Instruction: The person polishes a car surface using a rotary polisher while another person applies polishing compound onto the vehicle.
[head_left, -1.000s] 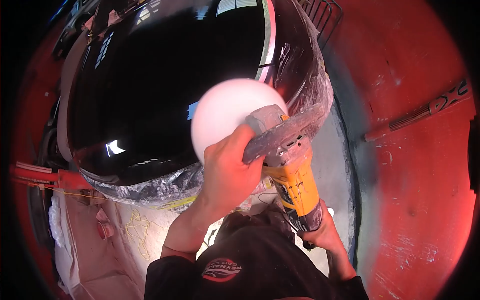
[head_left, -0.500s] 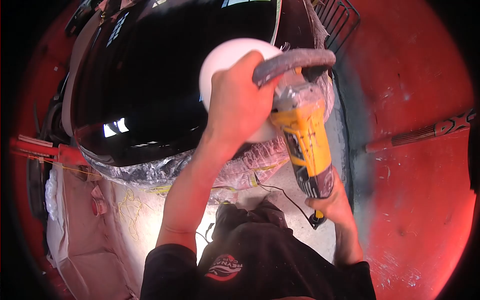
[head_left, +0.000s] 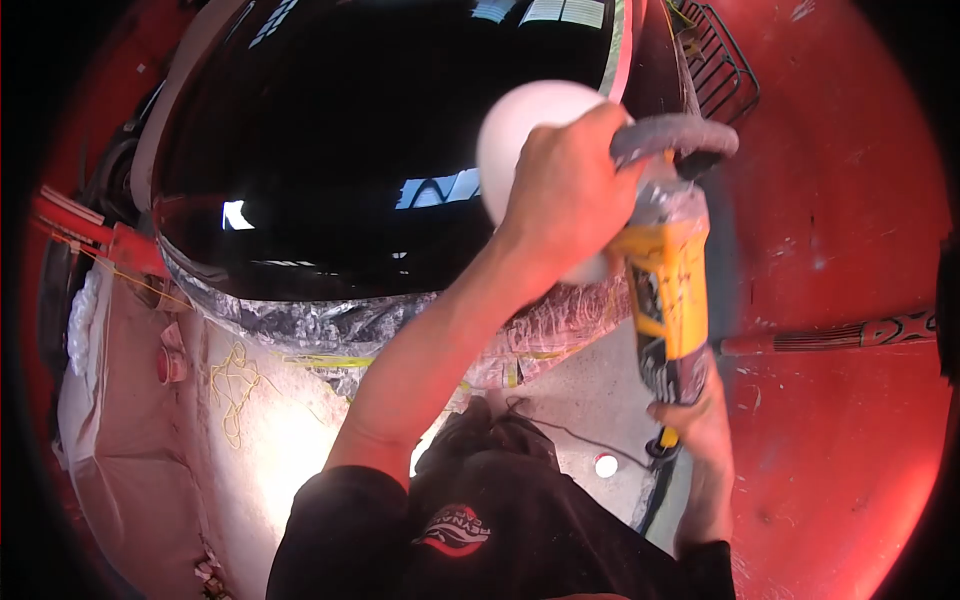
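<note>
My left hand is closed around the grey loop handle at the front of a yellow polisher. Farther back, my right hand wraps the dark rear grip of the same machine. The white round pad lies over the right side of a glossy black car panel, partly hidden behind my left hand. Whether the whole pad face touches the panel, I cannot tell. A power cord runs from the polisher's tail end down toward the floor.
Wrinkled plastic masking film covers the car below the panel edge. Green tape borders the panel's right side. A red wall stands close on the right, a black wire rack behind. Yellow string lies on the floor.
Both hands and the polisher have shifted to the right in view, the pad nearer the panel's right edge. The view has shifted too, and a small white disc now shows on the floor.
</note>
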